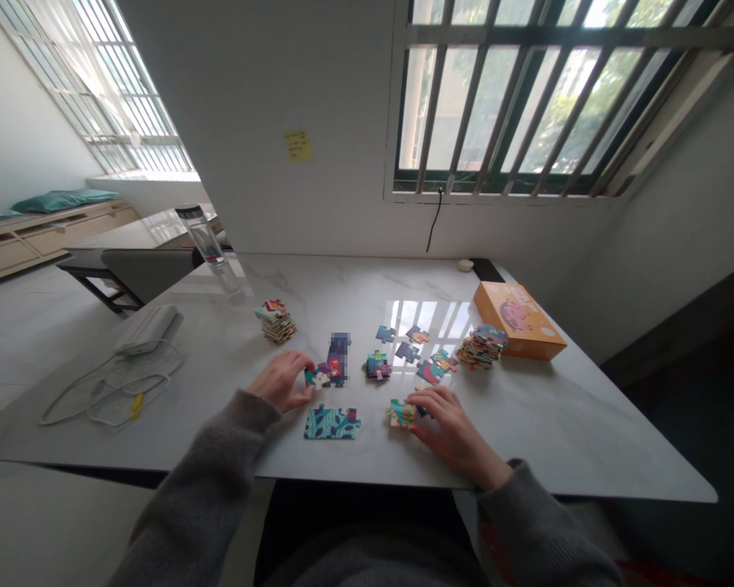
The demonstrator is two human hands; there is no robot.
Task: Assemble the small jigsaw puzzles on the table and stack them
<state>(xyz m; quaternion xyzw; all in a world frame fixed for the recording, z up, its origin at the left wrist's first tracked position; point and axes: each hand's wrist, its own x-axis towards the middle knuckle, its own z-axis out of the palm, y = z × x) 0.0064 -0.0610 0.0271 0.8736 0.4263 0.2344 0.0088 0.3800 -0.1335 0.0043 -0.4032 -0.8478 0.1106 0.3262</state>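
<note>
My left hand (282, 380) rests on the white marble table (587, 432), fingers curled and pinched on a small puzzle piece (316, 377) joined to a partly built cluster (336, 363). My right hand (449, 424) lies near the front edge, fingers bent on a colourful puzzle piece (400, 413). Between the hands lies a teal joined section (332, 423). Loose pieces (409, 352) are scattered beyond the hands.
An orange puzzle box (517, 319) sits at the right, a stack of pieces (480, 346) beside it. Another stack (275, 320) stands left of centre. A clear bottle (206, 240) stands at the back left, with a white power strip and cable (140, 342) below it.
</note>
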